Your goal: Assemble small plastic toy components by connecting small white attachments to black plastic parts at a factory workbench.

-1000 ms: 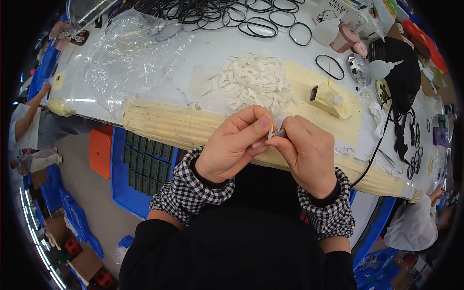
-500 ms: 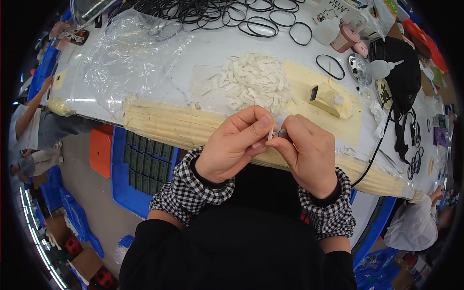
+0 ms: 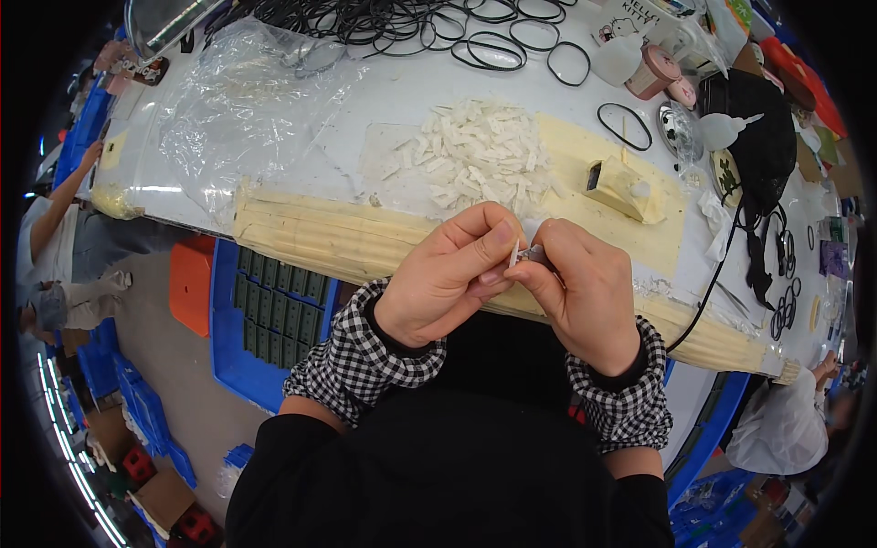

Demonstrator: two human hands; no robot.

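Note:
Above the table's front edge, my two hands meet with fingertips pinched. My left hand (image 3: 446, 276) grips a small white strip (image 3: 514, 253) between thumb and forefinger. Against it, my right hand (image 3: 589, 294) pinches a small grey piece (image 3: 531, 256), mostly covered by the fingers; its kind is unclear. Just beyond the hands lies a loose pile of small white strips (image 3: 480, 151). To the right of the pile, a taped yellowish block (image 3: 628, 189) with a dark end rests on a cream sheet (image 3: 571, 142).
Black rubber rings (image 3: 489, 50) cover the far side, beside a crumpled clear plastic bag (image 3: 247, 110). Cups, a squeeze bulb (image 3: 722, 131) and tweezers (image 3: 731, 300) lie on the right. Cream padding (image 3: 320, 228) lines the table edge. Below left stands a blue crate (image 3: 224, 338) of dark green blocks.
Both hands keep nearly the same place and pinch, with only a slight shift of the fingers. The white strip has tilted a little. At far left, another person's feet have moved.

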